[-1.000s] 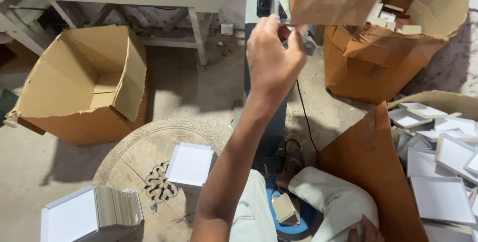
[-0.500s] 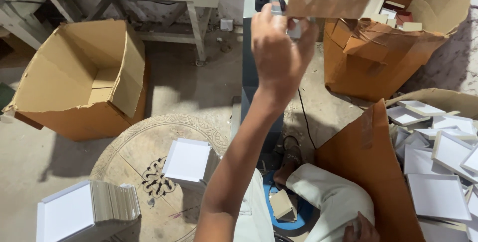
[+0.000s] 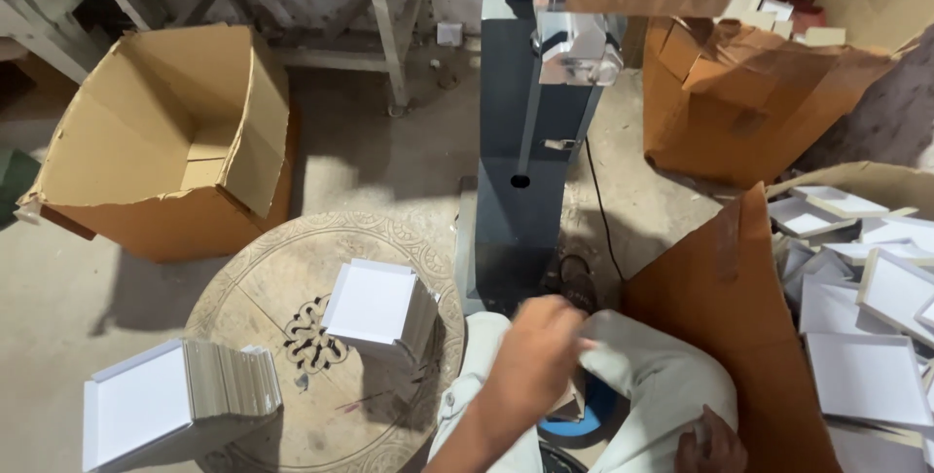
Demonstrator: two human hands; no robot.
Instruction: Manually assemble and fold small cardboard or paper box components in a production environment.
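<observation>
I see my left hand (image 3: 540,361) low in the middle of the view, over my lap, blurred with motion. Its fingers curl loosely, and I cannot tell whether that grip is pressed on anything or simply half bent. It sits just above my pale trouser knee (image 3: 662,385), and under it a small tan piece (image 3: 569,405) peeks out, too hidden for me to say what it is. My right hand (image 3: 708,442) shows only as knuckles at the bottom edge, resting against the outer side of the same knee; its grip is out of sight, so I cannot tell its state.

To the left of my lap stands a round carved tabletop (image 3: 292,269). Near its right edge sits a stack of white square trays (image 3: 375,306), upright. At its near left edge a second stack (image 3: 175,400) lies tipped on its side, the white face toward me and the grey edges fanned to the right.

Straight ahead rises a dark grey machine column (image 3: 520,142) with a metal head (image 3: 574,50) at the top. An open cardboard box (image 3: 165,147) lies on the floor beyond the tabletop's far left edge. To my right, a brown box flap (image 3: 720,308) walls off a heap of loose white trays (image 3: 866,298). Another brown box (image 3: 749,103) stands past it.
</observation>
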